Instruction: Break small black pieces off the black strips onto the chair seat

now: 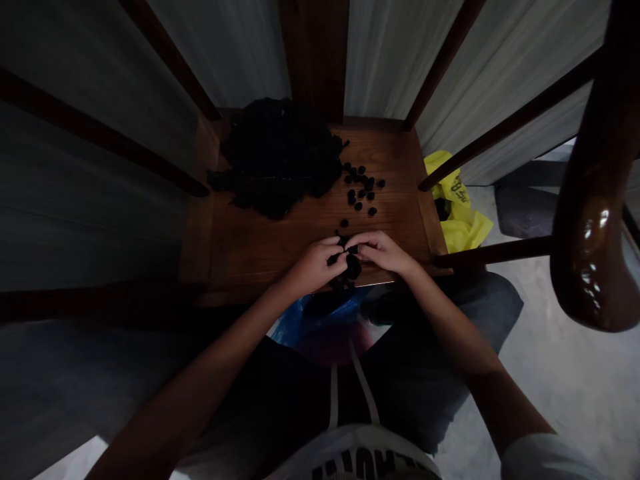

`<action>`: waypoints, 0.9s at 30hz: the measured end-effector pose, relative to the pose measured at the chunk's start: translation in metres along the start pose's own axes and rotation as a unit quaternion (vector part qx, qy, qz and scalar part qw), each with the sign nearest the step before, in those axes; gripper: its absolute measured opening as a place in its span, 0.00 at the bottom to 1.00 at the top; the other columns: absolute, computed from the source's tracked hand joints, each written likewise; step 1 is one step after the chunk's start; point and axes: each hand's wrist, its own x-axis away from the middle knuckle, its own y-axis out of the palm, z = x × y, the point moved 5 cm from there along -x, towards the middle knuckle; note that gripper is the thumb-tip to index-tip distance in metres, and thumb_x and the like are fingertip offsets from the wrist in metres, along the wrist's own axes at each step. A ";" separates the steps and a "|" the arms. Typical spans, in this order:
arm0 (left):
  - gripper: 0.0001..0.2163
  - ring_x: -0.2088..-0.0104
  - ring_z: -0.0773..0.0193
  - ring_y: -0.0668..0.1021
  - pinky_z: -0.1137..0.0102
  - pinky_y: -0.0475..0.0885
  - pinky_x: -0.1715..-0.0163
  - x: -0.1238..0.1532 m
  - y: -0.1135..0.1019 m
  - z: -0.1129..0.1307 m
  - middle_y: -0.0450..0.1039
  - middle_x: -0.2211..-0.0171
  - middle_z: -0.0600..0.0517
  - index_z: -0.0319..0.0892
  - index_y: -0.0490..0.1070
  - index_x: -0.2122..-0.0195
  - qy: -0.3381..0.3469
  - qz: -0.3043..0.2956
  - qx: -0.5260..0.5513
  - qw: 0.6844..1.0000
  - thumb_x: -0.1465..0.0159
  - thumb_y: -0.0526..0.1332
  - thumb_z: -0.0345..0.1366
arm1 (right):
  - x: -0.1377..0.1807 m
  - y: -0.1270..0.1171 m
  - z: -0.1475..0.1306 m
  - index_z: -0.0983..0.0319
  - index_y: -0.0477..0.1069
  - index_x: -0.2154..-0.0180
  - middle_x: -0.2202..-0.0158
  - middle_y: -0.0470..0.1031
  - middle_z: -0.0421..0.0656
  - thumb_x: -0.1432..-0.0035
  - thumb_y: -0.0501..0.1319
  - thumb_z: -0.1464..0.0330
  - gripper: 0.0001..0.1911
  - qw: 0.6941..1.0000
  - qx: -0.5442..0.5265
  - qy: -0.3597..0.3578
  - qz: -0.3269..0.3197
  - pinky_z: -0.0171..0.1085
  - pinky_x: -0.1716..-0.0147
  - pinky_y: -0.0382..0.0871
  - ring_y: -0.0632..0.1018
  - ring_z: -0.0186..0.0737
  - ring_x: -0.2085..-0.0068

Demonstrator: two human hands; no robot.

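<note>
My left hand (pixel 316 265) and my right hand (pixel 380 251) meet at the near edge of a wooden seat (pixel 280 240). Both have their fingers pinched together around small black pieces (pixel 351 265) held between them. A big heap of black pieces (pixel 277 157) lies at the back left of the seat. Several loose round black pieces (pixel 361 187) are scattered to the right of the heap, just beyond my hands.
Dark wooden rails and a backrest post (pixel 313 53) frame the seat. A yellow plastic bag (pixel 457 210) lies on the floor to the right. A blue bag (pixel 320 320) sits between my knees under the seat edge. A glossy wooden armrest (pixel 590 227) looms at right.
</note>
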 end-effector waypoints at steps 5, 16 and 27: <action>0.14 0.71 0.67 0.67 0.70 0.58 0.71 -0.002 -0.004 0.000 0.58 0.74 0.54 0.40 0.63 0.77 -0.008 0.015 -0.002 1.000 0.34 0.50 0.32 | 0.000 -0.001 -0.002 0.65 0.72 0.61 0.74 0.68 0.38 0.41 0.55 0.67 0.11 1.000 -0.022 0.009 -0.012 0.31 0.71 0.63 0.69 0.31 0.72; 0.14 0.72 0.68 0.65 0.70 0.58 0.71 -0.001 -0.005 0.003 0.56 0.75 0.55 0.40 0.60 0.78 -0.004 0.054 -0.003 0.999 0.34 0.51 0.31 | 0.005 0.002 -0.011 0.64 0.69 0.64 0.76 0.65 0.35 0.38 0.59 0.60 0.12 1.000 -0.004 0.018 -0.009 0.28 0.78 0.58 0.66 0.27 0.77; 0.04 0.62 0.64 0.72 0.71 0.67 0.65 0.002 -0.012 0.003 0.66 0.64 0.51 0.41 0.67 0.63 -0.037 0.142 -0.015 0.989 0.38 0.56 0.29 | 0.005 0.001 -0.013 0.64 0.69 0.66 0.80 0.63 0.34 0.34 0.53 0.60 0.15 0.999 0.028 0.020 -0.008 0.29 0.76 0.58 0.65 0.28 0.78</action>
